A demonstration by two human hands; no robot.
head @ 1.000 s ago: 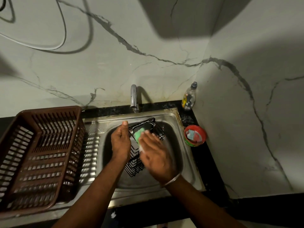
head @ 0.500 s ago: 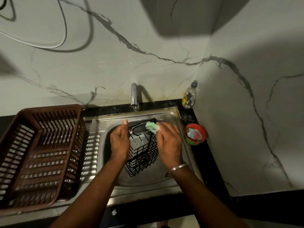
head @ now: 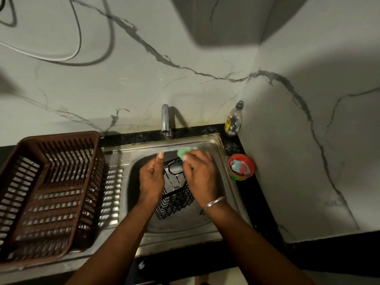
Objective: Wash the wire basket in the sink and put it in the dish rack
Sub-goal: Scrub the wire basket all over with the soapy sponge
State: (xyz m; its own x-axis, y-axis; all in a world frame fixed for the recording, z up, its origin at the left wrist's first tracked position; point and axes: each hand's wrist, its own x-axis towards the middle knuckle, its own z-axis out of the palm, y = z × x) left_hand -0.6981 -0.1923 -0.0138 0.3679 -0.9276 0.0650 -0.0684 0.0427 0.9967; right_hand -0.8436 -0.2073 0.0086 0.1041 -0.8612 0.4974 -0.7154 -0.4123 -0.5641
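Note:
A black wire basket [head: 176, 199] stands tilted inside the steel sink [head: 228, 194]. My left hand [head: 151, 179] grips its left side, thumb pointing up. My right hand [head: 200, 175] lies over the basket's right side and holds a green sponge [head: 182, 152] at the basket's far top edge. Both hands hide much of the basket's upper part. The brown plastic dish rack [head: 47, 194] sits on the drainboard left of the sink, with nothing visible in it.
A chrome tap [head: 166, 121] stands behind the sink; no water is seen running. A clear bottle [head: 234, 118] sits in the back right corner. A small red tub [head: 241, 166] rests on the black counter right of the sink, close to the marble wall.
My right hand has carried the sponge from the basket's middle up and right to its far top edge. My left hand has kept its grip on the basket.

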